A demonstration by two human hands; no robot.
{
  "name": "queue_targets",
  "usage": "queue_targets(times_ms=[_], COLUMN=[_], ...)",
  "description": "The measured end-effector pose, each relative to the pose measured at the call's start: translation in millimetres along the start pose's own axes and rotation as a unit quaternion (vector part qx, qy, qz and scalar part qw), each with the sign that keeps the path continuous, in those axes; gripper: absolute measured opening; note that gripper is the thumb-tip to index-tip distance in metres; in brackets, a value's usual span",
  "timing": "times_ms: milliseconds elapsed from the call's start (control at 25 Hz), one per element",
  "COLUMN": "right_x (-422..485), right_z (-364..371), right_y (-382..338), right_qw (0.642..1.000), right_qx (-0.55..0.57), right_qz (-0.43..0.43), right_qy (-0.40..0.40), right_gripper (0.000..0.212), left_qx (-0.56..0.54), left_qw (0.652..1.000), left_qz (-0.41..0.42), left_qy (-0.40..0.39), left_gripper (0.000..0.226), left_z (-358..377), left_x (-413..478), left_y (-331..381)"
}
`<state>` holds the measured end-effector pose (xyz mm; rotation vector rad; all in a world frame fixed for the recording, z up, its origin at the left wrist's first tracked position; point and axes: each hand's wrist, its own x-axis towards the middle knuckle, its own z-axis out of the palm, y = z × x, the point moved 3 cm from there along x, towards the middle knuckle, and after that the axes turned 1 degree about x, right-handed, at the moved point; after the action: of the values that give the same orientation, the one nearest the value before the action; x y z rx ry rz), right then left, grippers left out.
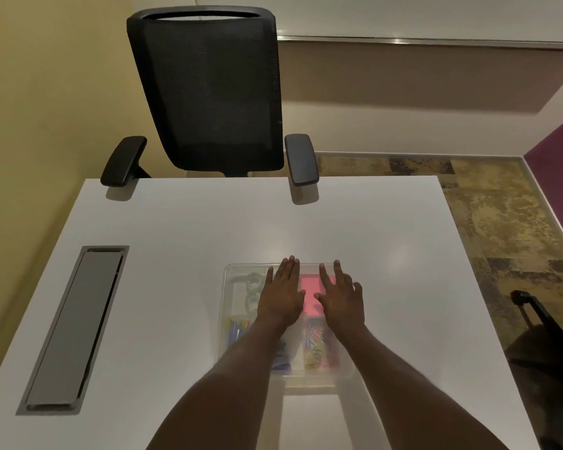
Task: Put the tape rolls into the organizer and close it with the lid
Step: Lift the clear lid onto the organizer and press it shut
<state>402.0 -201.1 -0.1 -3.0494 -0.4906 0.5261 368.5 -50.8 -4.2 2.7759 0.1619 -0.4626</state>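
A clear plastic organizer [231, 349] lies on the white table in front of me, and a translucent lid [241, 271] covers it. Through the lid I see two tape rolls [251, 289] in the far-left compartment, a pink pad [307, 293] in the middle, and coloured pens and clips in the near compartments. My left hand [281, 292] lies flat on the lid with its fingers spread. My right hand [340, 295] lies flat beside it, also on the lid. Neither hand grips anything.
The white table [176, 254] has a grey cable hatch [74, 329] set into its left side. A black mesh office chair [208, 92] stands at the far edge. A dark bag [540, 336] sits on the floor at the right.
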Motion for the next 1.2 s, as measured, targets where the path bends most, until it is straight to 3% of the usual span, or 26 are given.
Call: queue_targets(times_ms=[200,360,720,960,1200], right_x=[0,-2,-4,-6,-8], right_z=[2,1,-3,-5,-5], right_y=[-4,-4,-7,-11,-10], right_qw=[1.000,1.000,1.000,0.998,0.999], right_qx=[0.006,-0.004,-0.020,-0.053,-0.043], right_qz=[0.008,0.004,0.005,-0.016,-0.017], right_qy=[-0.010,-0.004,-0.014,-0.001,-0.003], right_gripper=[0.073,0.072,0.073,0.072,0.073], left_qx=[-0.031,-0.051,-0.066,-0.032,-0.067], left_qw=[0.990,0.983,0.989,0.990,0.983], left_qz=[-0.129,-0.167,-0.131,-0.111,-0.115], left_qy=[0.047,0.052,0.029,0.085,0.126], left_gripper=[0.077,0.075,0.074,0.067,0.064], left_z=[-11,-20,-15,18,50], left_x=[-27,-34,-40,-88,-125], left_y=[-59,-91,-103,-102,-87])
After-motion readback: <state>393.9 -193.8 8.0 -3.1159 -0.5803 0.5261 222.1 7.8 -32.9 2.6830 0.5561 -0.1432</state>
